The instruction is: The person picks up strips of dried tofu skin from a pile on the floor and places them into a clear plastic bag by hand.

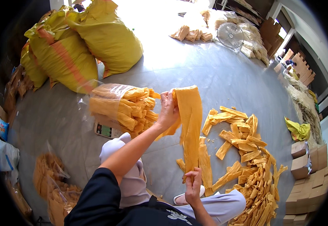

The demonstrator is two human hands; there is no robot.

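Note:
A long, wide yellow strip that looks like dried bean curd skin (190, 124) hangs stretched between my two hands. My left hand (167, 110) is closed on its upper part, where the strip folds over. Lower down, my right hand (192, 185) pinches its bottom end. Just left of my left hand lies a clear plastic bag (105, 98) packed with similar strips (137, 111), its open end facing right. The bag rests on a scale (105, 130) with a small display, mostly hidden beneath it. To the right, a large heap of loose strips (252, 180) spreads over the floor.
Big yellow sacks (115, 45) stand at the far left. More filled clear bags (54, 180) lie near left. A round fan (230, 35) stands before piled bags at the far right. Cardboard boxes (311, 188) and a yellow-green sack (298, 129) line the right side.

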